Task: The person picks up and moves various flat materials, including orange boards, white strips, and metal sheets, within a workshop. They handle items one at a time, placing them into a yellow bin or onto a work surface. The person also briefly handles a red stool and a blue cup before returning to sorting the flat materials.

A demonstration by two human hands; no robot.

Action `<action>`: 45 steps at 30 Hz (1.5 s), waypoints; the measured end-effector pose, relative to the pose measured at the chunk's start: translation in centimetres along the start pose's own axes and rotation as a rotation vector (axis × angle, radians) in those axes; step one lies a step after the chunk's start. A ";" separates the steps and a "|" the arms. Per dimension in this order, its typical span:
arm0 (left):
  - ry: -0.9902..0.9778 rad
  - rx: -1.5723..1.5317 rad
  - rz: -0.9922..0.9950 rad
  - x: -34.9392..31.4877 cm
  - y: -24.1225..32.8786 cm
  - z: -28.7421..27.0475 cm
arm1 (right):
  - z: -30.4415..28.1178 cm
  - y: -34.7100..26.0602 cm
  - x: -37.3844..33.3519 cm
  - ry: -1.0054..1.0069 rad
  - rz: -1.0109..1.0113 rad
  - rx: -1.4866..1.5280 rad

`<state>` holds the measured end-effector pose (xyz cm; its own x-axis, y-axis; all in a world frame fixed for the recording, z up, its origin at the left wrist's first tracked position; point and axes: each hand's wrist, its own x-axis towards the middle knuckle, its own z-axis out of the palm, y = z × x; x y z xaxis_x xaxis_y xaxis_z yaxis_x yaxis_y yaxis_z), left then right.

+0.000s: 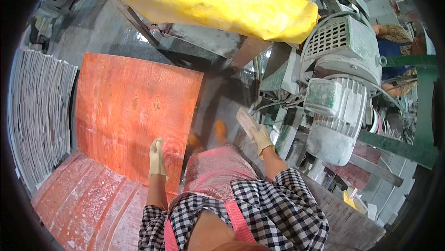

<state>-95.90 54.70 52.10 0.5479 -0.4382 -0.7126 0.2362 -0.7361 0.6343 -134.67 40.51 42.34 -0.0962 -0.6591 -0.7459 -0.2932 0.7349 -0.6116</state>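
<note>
Right hand: here at four o'clock, the gloved right hand point(263, 141) has its fingers closed around one end of a pale block point(246, 121), and the block points up toward twelve.
Left hand: over to eight o'clock, the gloved left hand point(157, 157) lies across the view of the board, fingers close to one another; whether they touch the board or grip anything, I cannot tell.
Board: a big orange-red one point(125, 107) with dark wood grain, filling nine o'clock, its right edge just beside the person's feet.
Streaked panel: down at eight, a dull red panel point(88, 204) with whitish bands meets the board's lower edge.
Stack: far out at nine, a tall pile of thin grey sheets point(41, 116), packed tight, just left of the board.
Apron and shoes: a wet-looking pink apron point(218, 167) at six, two orange shoes point(221, 129) near the dial's centre on the grey floor point(215, 96).
Yellow cover: bright and broad at twelve point(213, 3), draped over something long.
Motor: at three, a dusty grey-green motor point(336, 105) with cooling ribs.
Co-worker: between two and three, beyond the motor, another person in blue point(391, 54), partly hidden.
</note>
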 end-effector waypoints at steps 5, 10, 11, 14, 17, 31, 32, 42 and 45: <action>0.010 -0.166 -0.044 0.4 -2.2 -0.3 | -0.3 -0.6 1.6 -0.083 -0.104 -0.148; 0.021 -0.091 -0.015 2.4 -3.3 -1.8 | 0.3 -0.6 0.9 -0.070 -0.028 -0.132; 0.002 -0.114 -0.013 2.7 -3.2 -2.0 | 0.4 -0.6 0.5 -0.072 -0.040 -0.056; -0.011 -0.103 -0.004 3.4 -2.7 -2.8 | 0.7 -0.2 -0.3 -0.109 -0.083 0.099; -0.054 -0.057 0.071 3.7 -2.6 -4.3 | 1.4 0.9 -0.5 0.015 -0.104 -0.278; -0.042 -0.078 -0.042 7.5 -8.5 -6.6 | 3.2 4.2 0.0 0.079 -0.015 -0.071; -0.042 -0.089 -0.044 7.5 -8.2 -5.9 | 2.9 4.8 0.3 0.072 -0.027 -0.035; -0.106 -0.038 -0.053 6.6 -3.6 -1.1 | -0.9 11.8 5.4 0.115 0.019 -0.122; -0.081 -0.053 -0.162 7.2 -3.5 -0.2 | -0.6 9.6 5.2 0.102 -0.029 -0.015</action>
<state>-92.64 54.20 44.80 0.4331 -0.3580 -0.8272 0.3595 -0.7729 0.5228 -138.53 44.05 32.72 -0.1837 -0.6936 -0.6966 -0.3116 0.7132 -0.6279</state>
